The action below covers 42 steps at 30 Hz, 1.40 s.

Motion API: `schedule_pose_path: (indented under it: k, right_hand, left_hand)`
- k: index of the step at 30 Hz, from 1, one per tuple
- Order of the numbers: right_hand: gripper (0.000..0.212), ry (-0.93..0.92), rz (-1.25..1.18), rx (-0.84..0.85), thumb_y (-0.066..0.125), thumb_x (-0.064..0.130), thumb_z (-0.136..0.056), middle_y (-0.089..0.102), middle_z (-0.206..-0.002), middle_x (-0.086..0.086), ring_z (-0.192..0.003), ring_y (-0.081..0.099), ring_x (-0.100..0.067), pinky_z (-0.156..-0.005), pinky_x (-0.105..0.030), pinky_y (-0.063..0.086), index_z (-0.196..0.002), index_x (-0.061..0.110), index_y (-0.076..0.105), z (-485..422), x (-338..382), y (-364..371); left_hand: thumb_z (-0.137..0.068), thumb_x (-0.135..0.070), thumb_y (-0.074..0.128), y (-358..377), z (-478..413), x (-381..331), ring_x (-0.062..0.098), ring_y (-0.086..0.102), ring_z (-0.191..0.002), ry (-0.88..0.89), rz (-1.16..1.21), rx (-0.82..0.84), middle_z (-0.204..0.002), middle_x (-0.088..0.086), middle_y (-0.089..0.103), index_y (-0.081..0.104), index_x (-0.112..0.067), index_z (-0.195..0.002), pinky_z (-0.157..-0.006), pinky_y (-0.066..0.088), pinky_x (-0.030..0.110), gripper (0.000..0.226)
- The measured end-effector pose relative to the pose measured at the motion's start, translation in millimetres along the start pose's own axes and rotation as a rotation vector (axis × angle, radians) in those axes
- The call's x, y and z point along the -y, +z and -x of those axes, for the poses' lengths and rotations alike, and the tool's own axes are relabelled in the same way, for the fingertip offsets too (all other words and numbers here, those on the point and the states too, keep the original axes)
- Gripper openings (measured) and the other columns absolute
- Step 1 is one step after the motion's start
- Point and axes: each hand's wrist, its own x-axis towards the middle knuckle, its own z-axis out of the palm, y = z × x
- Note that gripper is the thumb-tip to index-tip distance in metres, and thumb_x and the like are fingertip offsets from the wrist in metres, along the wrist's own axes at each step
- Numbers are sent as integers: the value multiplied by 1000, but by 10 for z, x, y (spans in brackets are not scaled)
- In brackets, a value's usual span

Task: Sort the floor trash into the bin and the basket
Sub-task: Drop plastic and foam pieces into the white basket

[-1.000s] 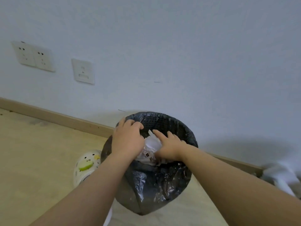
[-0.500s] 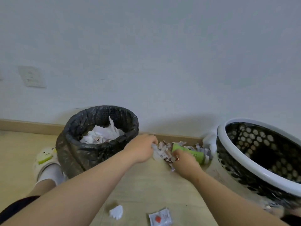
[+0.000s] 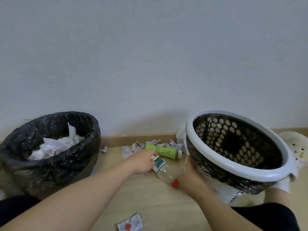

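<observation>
A bin (image 3: pixel 55 162) lined with a black bag stands at the left, with crumpled paper (image 3: pixel 55 145) inside it. At the right a black perforated basket (image 3: pixel 240 170) with a white rim tilts toward me. My left hand (image 3: pixel 143 161) grips the label end of a clear bottle (image 3: pixel 165 172) with a red cap, lying on the floor between the two. My right hand (image 3: pixel 191 174) presses against the basket's outer wall. A green bottle (image 3: pixel 164 151) lies by the baseboard among paper scraps (image 3: pixel 138 145).
A small sachet (image 3: pixel 130 225) with a red mark lies on the wooden floor near me. A cream slipper (image 3: pixel 295 147) and a white sock (image 3: pixel 283 184) show behind the basket. The wall and baseboard (image 3: pixel 116 139) close off the far side.
Both hands left the bin and moved right. My left hand took hold of the clear bottle, and my right hand went from the green bottle to the basket, which now tilts toward me.
</observation>
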Motion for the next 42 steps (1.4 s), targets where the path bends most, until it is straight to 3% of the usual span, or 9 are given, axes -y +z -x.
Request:
schedule_pose_path:
  k: [3,8,11,17,21,28,32,37,42]
  right_hand:
    - [75,38,-8,-63,42,15,-94,31,-150,-12,-128,44,-25,-99,-28,38,-151,23,-6,48,-177,-105]
    - [78,227,-107,-152,41,20,-91,37,-147,-11,-126,46,-29,-105,-42,39,-149,24,-11,59,-420,-185]
    - [79,284,-130,-178,40,18,-90,30,-151,-11,-129,42,-29,-106,-44,38,-149,21,-13,86,-481,-219]
    - [70,135,-84,-138,45,18,-90,36,-143,-10,-125,44,-28,-102,-42,42,-150,22,9,-109,-377,-129]
    - [63,135,-20,-123,45,20,-90,33,-146,-9,-126,43,-29,-102,-44,42,-147,18,20,-530,-320,19]
    - [30,55,8,-238,48,19,-92,55,-123,-14,-109,54,-32,-86,-33,46,-119,15,60,-1533,-179,-27]
    - [45,60,3,-343,51,19,-91,45,-139,-14,-124,45,-35,-97,-39,42,-135,15,45,-2082,-159,-80]
    - [57,-28,148,-449,47,8,-88,34,-146,-12,-129,37,-38,-101,-42,35,-141,18,31,-2730,-98,-219]
    - [39,29,295,-483,43,13,-93,39,-135,-16,-123,37,-39,-99,-39,33,-131,20,46,-2801,-95,-126]
  left_hand:
    - [-94,-24,48,11,16,-79,20,54,-116,-1,62,-52,-131,4,55,49,-22,-130,-91,42,25,36]
    - [-92,-21,51,163,56,-68,15,56,-102,-17,101,-114,-111,-1,60,58,-22,-118,-75,36,19,28]
    - [-91,-21,50,235,107,-78,19,56,-108,-53,111,-113,-120,3,60,58,-21,-117,-82,41,22,27]
    - [-92,-18,50,224,27,-84,20,52,-110,-23,46,-150,-122,6,55,56,-20,-119,-84,38,23,28]
    - [-90,-21,52,265,-140,112,20,46,-118,-23,51,-218,-127,2,51,56,-22,-121,-96,40,29,31]
    - [-93,-21,47,301,-758,340,19,36,-130,14,48,-265,-140,-3,41,46,-22,-132,-106,34,33,39]
    - [-90,-8,44,406,-1170,372,17,33,-131,13,76,-273,-139,-5,41,47,-22,-127,-106,31,33,40]
    - [-91,-11,45,590,-1531,470,16,28,-133,-2,201,-328,-138,-3,40,45,-20,-129,-110,22,29,39]
    - [-90,-14,48,810,-1604,523,18,23,-138,40,170,-466,-139,-5,44,47,-20,-131,-115,14,29,42]
